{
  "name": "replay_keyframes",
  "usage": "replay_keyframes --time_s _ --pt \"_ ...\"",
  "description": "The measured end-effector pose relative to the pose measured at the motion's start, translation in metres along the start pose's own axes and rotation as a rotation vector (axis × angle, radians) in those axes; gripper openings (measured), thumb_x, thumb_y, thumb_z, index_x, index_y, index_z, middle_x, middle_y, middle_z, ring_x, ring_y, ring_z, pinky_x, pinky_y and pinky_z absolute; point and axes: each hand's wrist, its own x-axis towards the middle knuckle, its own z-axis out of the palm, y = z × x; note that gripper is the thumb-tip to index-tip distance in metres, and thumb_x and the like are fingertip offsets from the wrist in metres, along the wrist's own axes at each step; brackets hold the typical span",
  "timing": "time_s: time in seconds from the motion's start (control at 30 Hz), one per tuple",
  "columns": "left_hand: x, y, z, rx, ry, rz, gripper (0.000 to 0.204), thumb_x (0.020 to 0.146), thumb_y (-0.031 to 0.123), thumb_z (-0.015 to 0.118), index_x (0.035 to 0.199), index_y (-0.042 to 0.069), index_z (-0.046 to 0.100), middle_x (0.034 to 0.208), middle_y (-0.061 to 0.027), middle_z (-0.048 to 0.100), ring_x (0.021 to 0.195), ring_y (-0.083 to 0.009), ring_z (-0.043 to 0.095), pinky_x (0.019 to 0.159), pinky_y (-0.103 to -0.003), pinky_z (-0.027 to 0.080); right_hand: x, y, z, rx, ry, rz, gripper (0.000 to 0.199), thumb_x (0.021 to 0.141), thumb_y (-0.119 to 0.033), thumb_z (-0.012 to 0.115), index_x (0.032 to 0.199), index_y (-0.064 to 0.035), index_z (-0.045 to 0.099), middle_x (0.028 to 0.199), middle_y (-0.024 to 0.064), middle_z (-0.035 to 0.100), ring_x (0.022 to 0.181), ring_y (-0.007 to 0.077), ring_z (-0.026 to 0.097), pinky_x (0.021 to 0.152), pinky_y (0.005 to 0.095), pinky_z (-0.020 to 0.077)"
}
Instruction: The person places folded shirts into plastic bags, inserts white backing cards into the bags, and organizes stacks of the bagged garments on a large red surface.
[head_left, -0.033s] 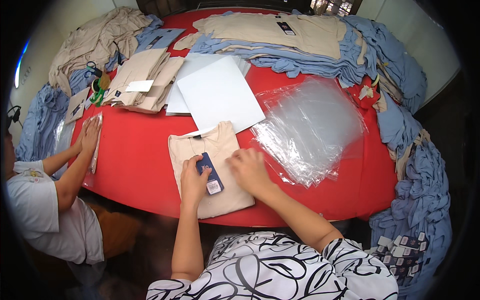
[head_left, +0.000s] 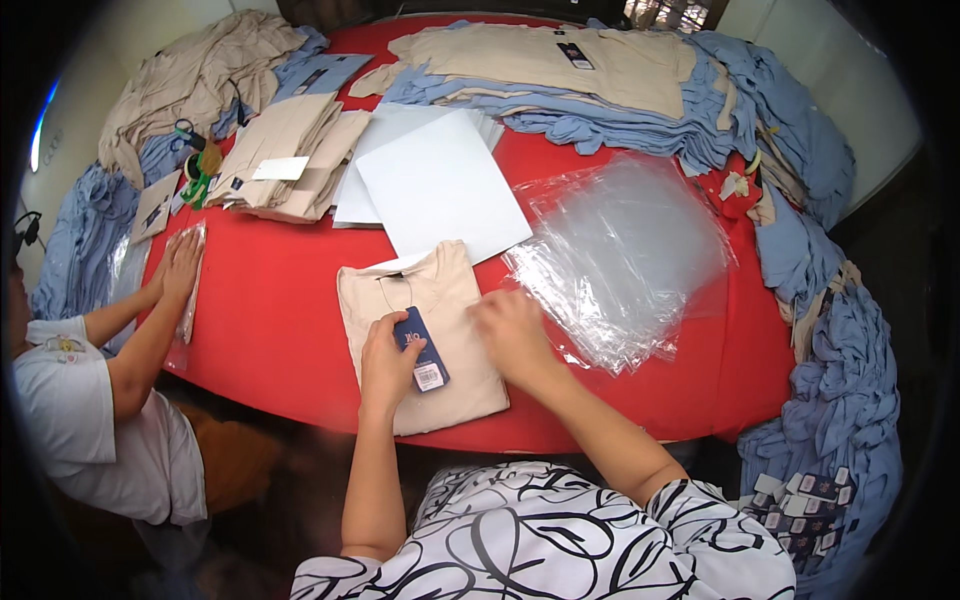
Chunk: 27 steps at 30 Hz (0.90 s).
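Note:
A folded beige T-shirt (head_left: 440,300) lies near the table's front edge, its neckline pointing away from me. From the collar a thin cord runs to a dark blue hang tag (head_left: 429,362) with a white sticker at its lower end. My left hand (head_left: 387,360) grips this tag, the thumb lying across its face, over the shirt's left half. Beside the shirt's right edge is my right hand (head_left: 512,335), fingers bent and smeared by motion; whether anything is in them does not show.
White boards (head_left: 445,185) lie beyond the shirt, and clear plastic bags (head_left: 630,260) to its right. Folded beige shirts (head_left: 290,160) are stacked left of the boards. Blue and beige garments (head_left: 600,110) ring the red table (head_left: 270,320). A co-worker's hands (head_left: 180,265) press a bagged garment at left.
My right hand has shifted slightly to the right, off the shirt's front toward its edge. My left hand stays on the hang tag.

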Motion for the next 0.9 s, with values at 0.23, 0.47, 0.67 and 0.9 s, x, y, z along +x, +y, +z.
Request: replay_keyframes --time_s 0.23,0.47,0.67,0.9 --pt "0.001 0.013 -0.017 0.493 0.140 0.272 0.032 0.080 0.013 0.074 0.109 0.005 0.063 0.117 -0.0138 0.058 0.107 -0.0320 0.056 0.091 -0.041 0.046 0.016 0.028 -0.005 0.234 0.093 -0.050 0.027 0.083 0.000 0.056 0.107 -0.0033 0.068 0.115 0.0102 0.063 0.104 0.0312 0.055 0.092 0.0428 0.0433" --pt "0.055 -0.014 -0.002 0.269 0.297 0.475 0.034 0.086 0.008 0.065 0.120 0.003 0.063 0.124 -0.0138 0.058 0.110 -0.0328 0.055 0.095 -0.043 0.045 0.084 -0.003 0.067 0.093 0.163 -0.219 0.018 0.083 -0.009 0.061 0.099 -0.0059 0.068 0.103 0.0093 0.061 0.103 0.0294 0.055 0.087 0.0426 0.0440" --pt "0.032 -0.023 0.012 0.315 0.243 0.513 0.032 0.086 0.008 0.066 0.117 0.004 0.069 0.127 -0.0139 0.059 0.118 -0.0326 0.053 0.100 -0.043 0.043 0.125 0.011 0.073 0.052 -0.009 0.004 0.013 0.084 -0.017 0.069 0.095 -0.0101 0.070 0.094 0.0086 0.060 0.090 0.0300 0.059 0.080 0.0437 0.0462" --pt "0.024 -0.034 0.026 0.287 0.242 0.527 0.035 0.088 0.011 0.066 0.121 0.001 0.063 0.132 -0.0159 0.054 0.130 -0.0359 0.045 0.111 -0.048 0.034 0.096 -0.008 0.077 0.007 0.032 -0.227 0.017 0.084 -0.017 0.061 0.097 -0.0146 0.072 0.096 0.0044 0.060 0.095 0.0257 0.056 0.079 0.0425 0.0416"
